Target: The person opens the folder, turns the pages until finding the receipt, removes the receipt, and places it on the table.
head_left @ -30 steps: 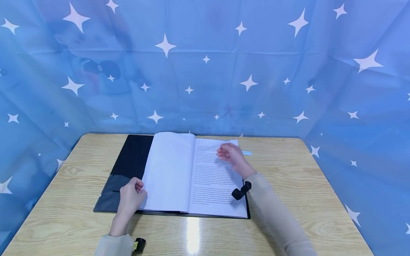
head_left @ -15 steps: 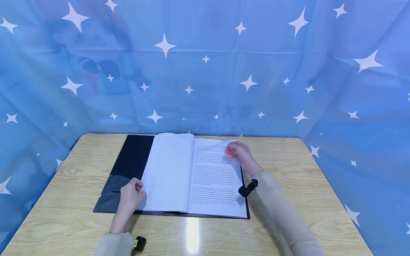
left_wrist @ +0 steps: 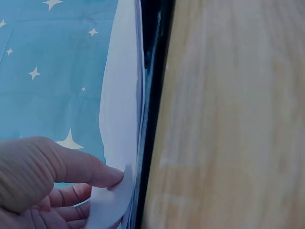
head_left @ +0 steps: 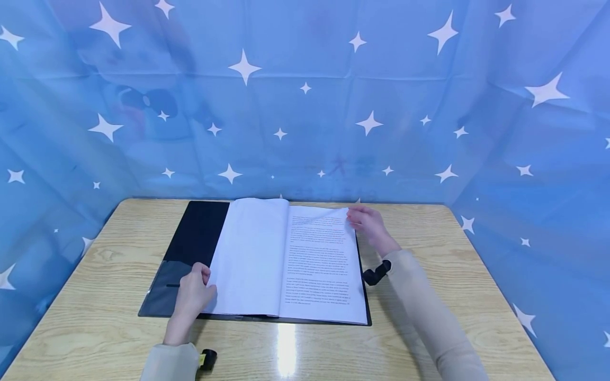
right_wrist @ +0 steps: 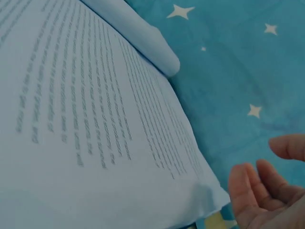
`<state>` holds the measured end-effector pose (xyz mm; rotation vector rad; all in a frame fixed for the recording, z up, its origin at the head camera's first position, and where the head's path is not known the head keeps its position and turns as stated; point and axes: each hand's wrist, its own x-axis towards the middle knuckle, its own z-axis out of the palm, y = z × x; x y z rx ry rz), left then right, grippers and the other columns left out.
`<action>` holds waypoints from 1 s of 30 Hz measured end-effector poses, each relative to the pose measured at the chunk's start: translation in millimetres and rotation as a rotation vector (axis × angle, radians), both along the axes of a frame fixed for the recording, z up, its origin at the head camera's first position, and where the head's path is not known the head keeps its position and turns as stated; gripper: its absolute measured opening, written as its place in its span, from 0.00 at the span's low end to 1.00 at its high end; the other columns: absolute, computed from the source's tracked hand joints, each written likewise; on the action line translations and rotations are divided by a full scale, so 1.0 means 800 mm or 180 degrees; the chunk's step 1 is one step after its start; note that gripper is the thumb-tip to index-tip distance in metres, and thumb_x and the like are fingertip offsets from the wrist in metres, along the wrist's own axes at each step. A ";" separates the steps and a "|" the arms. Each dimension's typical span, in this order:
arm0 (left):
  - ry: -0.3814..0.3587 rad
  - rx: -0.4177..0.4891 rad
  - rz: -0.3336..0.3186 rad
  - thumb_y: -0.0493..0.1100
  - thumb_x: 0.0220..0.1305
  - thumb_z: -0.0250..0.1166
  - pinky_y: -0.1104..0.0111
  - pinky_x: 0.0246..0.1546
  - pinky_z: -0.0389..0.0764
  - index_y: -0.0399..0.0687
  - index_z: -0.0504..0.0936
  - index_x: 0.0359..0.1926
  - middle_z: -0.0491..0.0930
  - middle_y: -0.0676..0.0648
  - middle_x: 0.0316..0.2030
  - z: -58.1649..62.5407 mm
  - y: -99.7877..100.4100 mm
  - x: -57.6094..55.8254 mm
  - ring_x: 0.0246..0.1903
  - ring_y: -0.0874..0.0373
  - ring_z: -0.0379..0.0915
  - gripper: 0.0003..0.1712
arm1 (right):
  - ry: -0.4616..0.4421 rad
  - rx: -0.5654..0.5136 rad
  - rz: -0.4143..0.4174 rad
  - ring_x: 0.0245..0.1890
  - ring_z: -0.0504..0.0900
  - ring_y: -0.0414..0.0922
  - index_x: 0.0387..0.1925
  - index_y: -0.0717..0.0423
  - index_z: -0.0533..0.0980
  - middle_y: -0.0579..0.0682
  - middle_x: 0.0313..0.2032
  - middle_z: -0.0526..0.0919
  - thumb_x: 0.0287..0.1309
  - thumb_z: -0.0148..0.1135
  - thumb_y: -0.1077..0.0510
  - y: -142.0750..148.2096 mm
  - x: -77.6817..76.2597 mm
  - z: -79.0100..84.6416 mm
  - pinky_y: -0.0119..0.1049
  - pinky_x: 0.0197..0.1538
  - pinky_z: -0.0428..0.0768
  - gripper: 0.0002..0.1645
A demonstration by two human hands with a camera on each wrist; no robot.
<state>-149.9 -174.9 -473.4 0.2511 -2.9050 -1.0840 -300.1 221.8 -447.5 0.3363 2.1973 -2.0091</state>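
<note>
A black folder point(head_left: 197, 227) lies spread on the table with a thick stack of paper in it. Its left page point(head_left: 250, 254) is blank white; the right page point(head_left: 319, 264) carries printed text. My left hand point(head_left: 191, 293) is at the lower left edge of the blank pages. In the left wrist view the left thumb point(left_wrist: 107, 175) and fingers pinch the curled-up paper edge point(left_wrist: 116, 195). My right hand point(head_left: 370, 222) is at the top right corner of the printed page. In the right wrist view its thumb point(right_wrist: 288, 145) stands apart from the loosely bent fingers, with nothing between them.
The wooden table point(head_left: 429, 286) extends around the folder. A blue curtain with white stars point(head_left: 305, 127) hangs right behind the table's back edge. Black wrist cameras, one of them the right camera point(head_left: 376, 272), stick out from both sleeves.
My right hand has moved right across the printed page, from over its upper text to its top right corner. The light blue tab beside the page has gone out of sight. The left hand stays put.
</note>
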 end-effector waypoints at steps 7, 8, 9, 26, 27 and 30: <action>-0.0052 -0.0254 0.0009 0.30 0.46 0.63 0.55 0.28 0.74 0.30 0.71 0.44 0.73 0.35 0.36 0.001 0.000 -0.001 0.31 0.45 0.71 0.20 | -0.0067 0.0032 0.0042 0.60 0.67 0.55 0.63 0.66 0.63 0.63 0.61 0.67 0.64 0.52 0.58 0.016 -0.012 -0.007 0.43 0.62 0.66 0.29; -0.0042 -0.0281 0.0006 0.30 0.46 0.63 0.53 0.30 0.74 0.30 0.71 0.45 0.72 0.33 0.39 0.001 0.001 -0.001 0.33 0.43 0.72 0.21 | -0.0095 0.0043 0.0027 0.61 0.66 0.54 0.64 0.65 0.63 0.62 0.61 0.67 0.65 0.51 0.58 0.018 -0.013 -0.008 0.43 0.62 0.65 0.29; -0.0033 -0.0303 0.0006 0.30 0.46 0.63 0.52 0.31 0.75 0.30 0.71 0.46 0.71 0.31 0.41 0.000 0.001 -0.002 0.34 0.41 0.72 0.22 | -0.0114 0.0041 0.0013 0.62 0.66 0.54 0.64 0.65 0.62 0.62 0.62 0.66 0.65 0.51 0.57 0.019 -0.015 -0.008 0.43 0.62 0.64 0.29; 0.0174 -0.0236 -0.0135 0.27 0.46 0.64 0.51 0.39 0.74 0.28 0.82 0.38 0.73 0.32 0.41 -0.005 -0.001 -0.003 0.39 0.41 0.72 0.14 | -0.0368 0.0150 0.0014 0.66 0.61 0.52 0.68 0.64 0.54 0.61 0.66 0.61 0.69 0.44 0.54 0.015 -0.028 -0.001 0.43 0.64 0.63 0.32; 0.0186 -0.0193 -0.0148 0.26 0.46 0.64 0.52 0.38 0.75 0.28 0.82 0.38 0.74 0.33 0.40 -0.006 -0.002 -0.004 0.37 0.43 0.72 0.13 | -0.0384 0.0155 0.0008 0.66 0.60 0.52 0.69 0.63 0.53 0.60 0.66 0.60 0.69 0.44 0.54 0.015 -0.028 -0.001 0.44 0.64 0.62 0.32; 0.0221 -0.0074 -0.0185 0.25 0.46 0.63 0.58 0.32 0.74 0.27 0.81 0.37 0.74 0.35 0.36 -0.008 -0.003 -0.004 0.32 0.47 0.70 0.13 | -0.0397 0.0169 0.0014 0.66 0.60 0.53 0.69 0.63 0.52 0.61 0.67 0.60 0.69 0.43 0.55 0.016 -0.029 -0.001 0.44 0.64 0.62 0.32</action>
